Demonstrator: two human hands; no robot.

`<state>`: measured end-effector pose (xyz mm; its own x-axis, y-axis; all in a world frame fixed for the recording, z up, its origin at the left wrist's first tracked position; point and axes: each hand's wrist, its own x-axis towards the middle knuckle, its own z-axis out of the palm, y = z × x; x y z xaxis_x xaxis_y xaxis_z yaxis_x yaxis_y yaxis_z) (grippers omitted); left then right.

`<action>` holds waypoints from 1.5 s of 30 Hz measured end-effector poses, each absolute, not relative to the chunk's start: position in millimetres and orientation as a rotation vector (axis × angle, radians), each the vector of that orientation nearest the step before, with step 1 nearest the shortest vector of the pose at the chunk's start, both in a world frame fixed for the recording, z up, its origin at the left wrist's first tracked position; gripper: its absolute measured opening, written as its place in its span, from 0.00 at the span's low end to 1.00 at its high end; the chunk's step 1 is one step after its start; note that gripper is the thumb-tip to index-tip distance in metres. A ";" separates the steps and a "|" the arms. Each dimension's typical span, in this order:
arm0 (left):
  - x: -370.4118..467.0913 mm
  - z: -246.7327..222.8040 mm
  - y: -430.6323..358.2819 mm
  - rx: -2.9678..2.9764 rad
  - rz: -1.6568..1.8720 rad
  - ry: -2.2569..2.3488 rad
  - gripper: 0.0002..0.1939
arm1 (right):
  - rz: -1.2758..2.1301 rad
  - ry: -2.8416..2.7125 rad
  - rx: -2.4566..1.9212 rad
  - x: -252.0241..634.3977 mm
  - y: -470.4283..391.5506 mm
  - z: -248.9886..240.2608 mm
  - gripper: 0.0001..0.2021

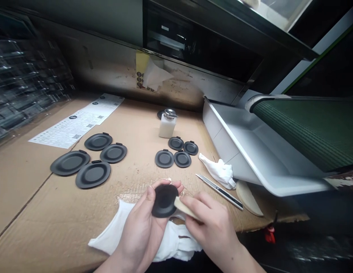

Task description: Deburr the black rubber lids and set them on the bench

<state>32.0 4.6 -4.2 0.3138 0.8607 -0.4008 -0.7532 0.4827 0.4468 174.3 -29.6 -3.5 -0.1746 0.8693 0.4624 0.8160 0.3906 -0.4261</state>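
Note:
My left hand [145, 223] is closed around a black oval plastic cover [165, 200], its dished face turned up toward me. In my right hand [210, 216] is a pale cream pad [183, 207], pinched by the fingers, its tip against the cover's right edge. White cloth [176, 242], possibly a glove, lies on the table beneath both hands. A utility knife [220, 191] rests to the right of them, close to a half-round cream piece [248, 199] and another crumpled white cloth [217, 170].
Several larger black covers [93, 174] lie at left, and several smaller ones [164, 158] at centre. Behind them stands a pump bottle [167, 125]. Printed label sheets [79, 123] lie back left, below stacked clear trays [25, 72]. A grey bin [230, 132] and green conveyor [309, 129] occupy the right.

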 end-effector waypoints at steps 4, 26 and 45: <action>32.5 -3.8 5.7 0.174 1.078 0.669 0.14 | 0.207 -1.929 -1.456 196.8 -41.5 -1.4 0.13; 31.7 -11.5 6.5 0.156 1.061 0.630 0.16 | 0.033 -2.076 -1.084 174.7 -39.1 -6.6 0.11; 30.9 -10.2 5.8 0.132 1.011 0.635 0.21 | -0.102 -2.128 -1.149 152.0 -28.9 -10.1 0.10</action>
<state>30.9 5.8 -10.2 0.3690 0.8220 -0.4339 -0.7477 0.5398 0.3868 152.0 -28.9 -10.1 -0.3565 0.7029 0.6155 0.7583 0.6025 -0.2488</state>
